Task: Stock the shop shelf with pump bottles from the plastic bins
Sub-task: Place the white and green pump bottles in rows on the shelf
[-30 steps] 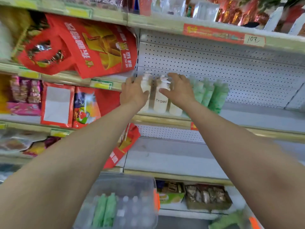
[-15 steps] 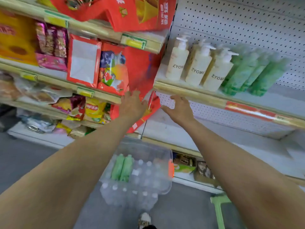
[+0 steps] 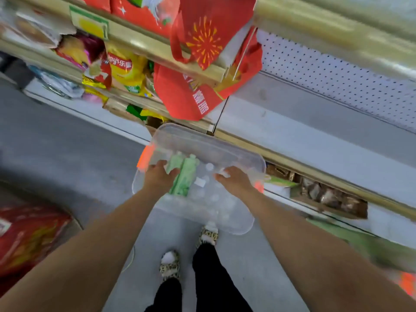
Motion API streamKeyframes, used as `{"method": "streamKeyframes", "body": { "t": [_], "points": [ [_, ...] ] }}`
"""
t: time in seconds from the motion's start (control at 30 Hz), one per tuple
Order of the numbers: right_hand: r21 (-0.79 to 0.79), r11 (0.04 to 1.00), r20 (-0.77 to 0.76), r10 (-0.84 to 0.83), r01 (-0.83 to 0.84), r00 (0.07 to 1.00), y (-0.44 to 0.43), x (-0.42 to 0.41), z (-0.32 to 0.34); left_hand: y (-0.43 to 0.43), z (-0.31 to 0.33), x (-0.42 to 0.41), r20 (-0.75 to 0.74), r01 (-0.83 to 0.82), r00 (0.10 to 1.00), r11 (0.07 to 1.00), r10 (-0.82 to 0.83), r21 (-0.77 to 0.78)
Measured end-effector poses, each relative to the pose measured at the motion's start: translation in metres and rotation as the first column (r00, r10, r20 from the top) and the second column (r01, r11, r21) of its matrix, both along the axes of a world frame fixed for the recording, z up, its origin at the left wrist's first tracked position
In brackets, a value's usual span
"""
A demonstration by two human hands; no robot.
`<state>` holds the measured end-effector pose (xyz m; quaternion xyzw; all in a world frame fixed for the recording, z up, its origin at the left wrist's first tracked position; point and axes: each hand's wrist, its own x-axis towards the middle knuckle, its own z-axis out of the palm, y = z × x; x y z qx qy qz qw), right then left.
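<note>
Shelf (image 3: 315,136): we see it run across the view from 10 o'clock to 4 o'clock of the bin. Its bare board lies at 2 o'clock, above and beyond the hands.
Floor (image 3: 78,154): grey, and it carries the bin in front of our feet.
Red bag (image 3: 202,64): it hangs off the shelf edge at 12 o'clock of the bin, well apart from the hands.
Plastic bin (image 3: 202,136): clear-walled, open-topped and low. Both our arms reach down into it, and it holds the pump bottles we have to stock.
White pump bottles (image 3: 213,197): they fill the bin from its middle round to 5 o'clock. We judge them upright, since we see mostly pump tops end-on, though blur hides detail.
Green bottles (image 3: 185,179): two lie side by side in the bin's 9 o'clock half, with the long axis running from 1 o'clock to 7 o'clock and the caps at the far end.
Left hand (image 3: 161,177): it is the nearer one to the green pair, just at their 9 o'clock side. The fingers are stretched loosely and closed round nothing we can make out.
Right hand (image 3: 235,181): it hovers over the white bottles at 3 o'clock of the green pair, its fingertips at a white pump top. We cannot tell whether it pinches it or only touches.
Coming move: we judge each hand takes what lies under it, then lifts toward 2 o'clock.
</note>
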<state>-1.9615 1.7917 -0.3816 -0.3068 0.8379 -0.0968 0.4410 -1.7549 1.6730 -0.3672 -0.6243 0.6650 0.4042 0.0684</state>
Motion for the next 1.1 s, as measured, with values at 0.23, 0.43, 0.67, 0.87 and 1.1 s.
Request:
{"method": "streamKeyframes", "body": {
  "t": [0.23, 0.43, 0.67, 0.87, 1.1],
  "points": [
    [0.121, 0.993, 0.188, -0.033, 0.011, 0.982, -0.04, 0.018, -0.094, -0.025, -0.092, 0.005, 0.054, -0.185, 0.982, 0.971, 0.179, 0.15],
    [0.153, 0.963, 0.355, -0.264, 0.222, 0.897, -0.076, 0.036, -0.152, -0.04, -0.154, -0.001, 0.107, -0.274, 0.961, 0.922, 0.254, 0.274],
    [0.265, 0.864, 0.563, -0.499, 0.428, 0.658, -0.082, 0.047, -0.179, -0.035, -0.18, -0.006, 0.006, -0.333, 0.932, 0.85, 0.362, 0.408],
    [0.309, 0.87, 0.531, -0.492, 0.383, 0.69, -0.068, 0.023, -0.173, -0.024, -0.183, -0.019, -0.001, -0.326, 0.909, 0.714, 0.416, 0.62],
    [0.359, 0.824, 0.585, -0.565, 0.438, 0.583, -0.028, 0.009, -0.153, -0.002, -0.17, -0.039, 0.005, -0.325, 0.877, 0.584, 0.48, 0.744]
  ]
}}
